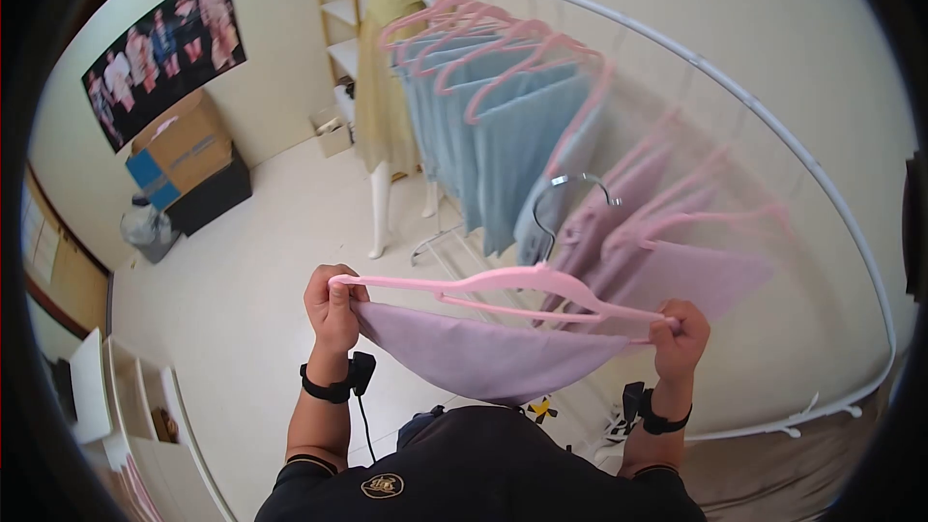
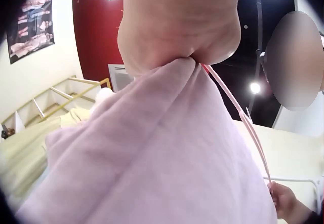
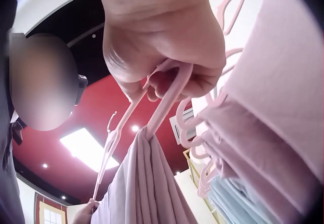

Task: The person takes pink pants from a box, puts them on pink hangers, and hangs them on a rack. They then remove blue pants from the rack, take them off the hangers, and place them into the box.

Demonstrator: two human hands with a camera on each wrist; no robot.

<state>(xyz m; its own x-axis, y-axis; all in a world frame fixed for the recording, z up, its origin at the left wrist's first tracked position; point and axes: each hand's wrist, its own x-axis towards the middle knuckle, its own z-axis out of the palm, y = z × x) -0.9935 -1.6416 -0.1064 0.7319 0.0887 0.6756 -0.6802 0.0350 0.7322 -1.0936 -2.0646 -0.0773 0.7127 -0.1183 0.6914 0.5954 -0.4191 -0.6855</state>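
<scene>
A pink clothes hanger [image 1: 503, 280] with a metal hook is held level in front of the chest. A lilac garment [image 1: 483, 343] hangs over its lower bar and sags in the middle; its full shape is hidden. My left hand [image 1: 333, 309] grips the hanger's left end, and in the left wrist view the lilac cloth [image 2: 167, 133] runs right up into that palm. At the other end my right hand [image 1: 681, 338] has its fingers curled round the hanger's tip, with the bar [image 3: 169, 100] showing below the palm in the right wrist view.
Ahead stands a white clothes rack [image 1: 696, 58] with several light blue garments [image 1: 493, 126] and lilac garments [image 1: 696, 275] on pink hangers. A mannequin in a yellow dress [image 1: 387, 87] is behind it. A cardboard box [image 1: 184, 150] sits far left; a white shelf unit [image 1: 145, 406] is near left.
</scene>
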